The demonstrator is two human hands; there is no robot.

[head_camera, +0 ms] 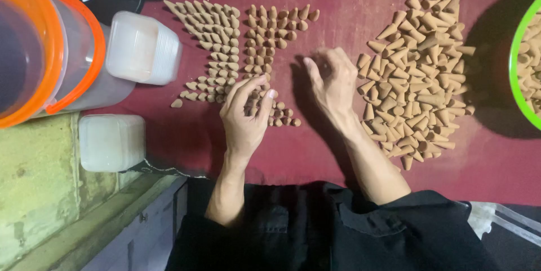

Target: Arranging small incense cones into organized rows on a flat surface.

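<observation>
The left hand lay palm down with its fingers partly spread, the fingertips resting on small tan cones at the near end of the sorted rows of cones, so that it pinched nothing that could be made out. The right hand stood just beside it, fingers curled toward the palm and turned toward the loose heap; whether it closed on a cone could not be told. Between the two hands ran a narrow strip of bare dark red worktop, the only open lane at the fingertips. Beyond the left hand the cones stood in two blocks of tidy rows, too many and too small to count, reaching almost to the far edge of the red cover. Just past the right hand spread one loose heap of cones, also beyond counting, its near edge close to the wrist. Farther to the right, at the frame's edge, one green-rimmed bowl held more cones. Out past the left hand stood two white lidded tubs, one far and one near, and beyond them two clear buckets with orange rims. Nearer the body, bare red worktop lay open on both sides of the forearms, ending at a stone ledge on the left.
</observation>
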